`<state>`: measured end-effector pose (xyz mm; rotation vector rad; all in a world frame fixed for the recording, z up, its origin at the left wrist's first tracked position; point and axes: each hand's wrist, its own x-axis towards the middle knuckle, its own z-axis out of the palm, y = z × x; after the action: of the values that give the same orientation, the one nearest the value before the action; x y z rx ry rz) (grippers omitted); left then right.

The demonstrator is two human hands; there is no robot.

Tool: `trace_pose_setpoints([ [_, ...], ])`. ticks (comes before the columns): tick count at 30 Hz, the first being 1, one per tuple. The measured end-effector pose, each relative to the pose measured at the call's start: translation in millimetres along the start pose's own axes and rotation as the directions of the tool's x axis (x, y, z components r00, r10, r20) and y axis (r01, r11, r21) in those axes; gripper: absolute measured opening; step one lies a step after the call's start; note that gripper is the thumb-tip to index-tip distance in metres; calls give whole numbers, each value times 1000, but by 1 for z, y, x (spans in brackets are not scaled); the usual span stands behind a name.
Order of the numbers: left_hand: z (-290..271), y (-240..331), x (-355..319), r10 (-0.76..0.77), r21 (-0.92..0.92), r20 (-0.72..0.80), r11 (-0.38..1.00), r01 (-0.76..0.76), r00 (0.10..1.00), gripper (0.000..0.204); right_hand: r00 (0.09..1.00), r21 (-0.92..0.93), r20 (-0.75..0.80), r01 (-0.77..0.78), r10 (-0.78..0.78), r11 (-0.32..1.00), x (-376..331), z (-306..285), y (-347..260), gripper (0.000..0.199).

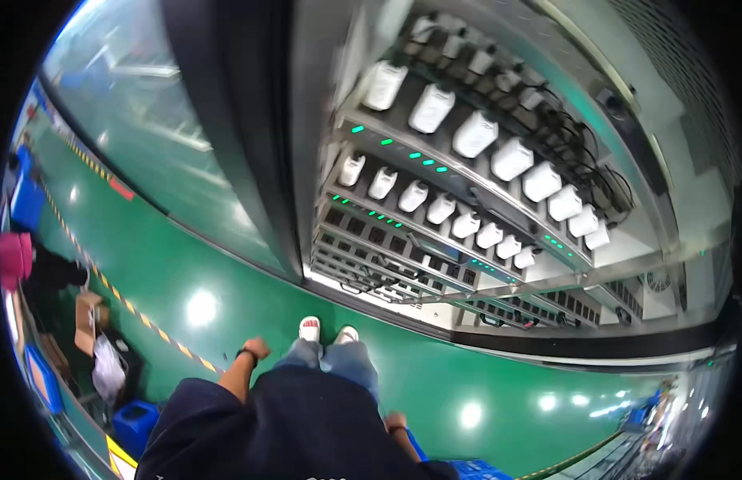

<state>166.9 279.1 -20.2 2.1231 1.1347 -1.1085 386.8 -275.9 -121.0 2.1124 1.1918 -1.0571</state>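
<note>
My left hand (257, 348) hangs beside my left thigh with a dark band on its wrist. Its fingers look curled, and nothing shows in them. On the other side, my right hand (396, 421) is low by my right hip, small and partly turned away. Close to that forearm runs the edge of a blue plastic crate (476, 469); whether my hand touches it is unclear. Ahead stands a large open cabinet with metal racks (459, 164). Rows of white block-shaped devices (476, 134) sit on its upper shelves above green lights. Lower shelves hold dark sockets (363, 230).
Dark cables (599, 152) hang behind the upper devices. A glass door (147, 104) in a dark frame stands open at left. Yellow-black tape (139, 316) crosses the green floor (227, 280). Cardboard (88, 320), a whitish bag (109, 368), blue bins (135, 426) and a person in pink (15, 260) are left.
</note>
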Motion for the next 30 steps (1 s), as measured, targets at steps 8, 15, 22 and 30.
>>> trace_pose_setpoints([
  [8,-15,-69,14,337,277,365,850,-447,868,25,753,883,291,-449,590,136,-139,99,-63,30],
  [15,-81,98,39,634,277,11,741,-612,773,17,826,936,352,-302,441,-182,-41,-5,-100,40],
  [22,-92,365,0,553,-454,-22,736,-501,833,4,881,991,106,-131,462,21,-145,-3,7,37],
  [30,96,506,-71,686,331,571,310,-891,450,19,350,759,489,280,799,-588,-194,98,-11,30],
])
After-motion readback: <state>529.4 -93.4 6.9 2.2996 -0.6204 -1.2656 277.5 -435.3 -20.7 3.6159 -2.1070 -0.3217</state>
